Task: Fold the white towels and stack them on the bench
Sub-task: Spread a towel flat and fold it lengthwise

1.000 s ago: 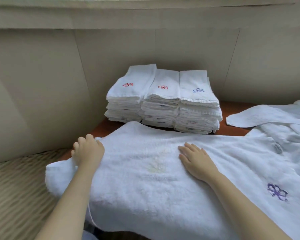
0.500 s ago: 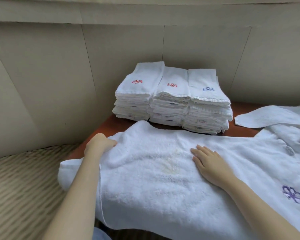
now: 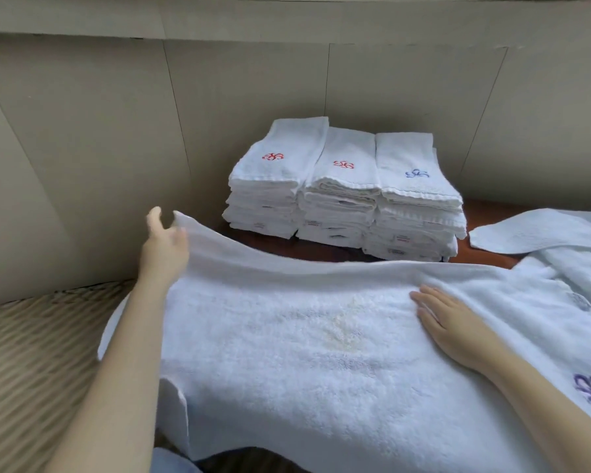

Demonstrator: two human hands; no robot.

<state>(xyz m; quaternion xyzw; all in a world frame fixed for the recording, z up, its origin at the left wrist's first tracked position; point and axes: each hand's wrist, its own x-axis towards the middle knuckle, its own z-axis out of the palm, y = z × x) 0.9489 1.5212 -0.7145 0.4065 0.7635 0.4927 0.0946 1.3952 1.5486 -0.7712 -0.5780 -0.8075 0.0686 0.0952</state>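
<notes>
One thick white terry towel [image 3: 321, 353] lies spread on the bench [image 3: 485, 216], soft, limp and light. Left hand [image 3: 164, 247] pinches its ten-o'clock corner, the best grip; right hand [image 3: 454, 322] presses flat at three o'clock.

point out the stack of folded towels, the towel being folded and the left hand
stack of folded towels [image 3: 345, 196]: head view, front of the middle pile
towel being folded [image 3: 304, 363]: head view, flat middle of it
left hand [image 3: 162, 249]: head view, back of the hand lifting the towel's corner
</notes>
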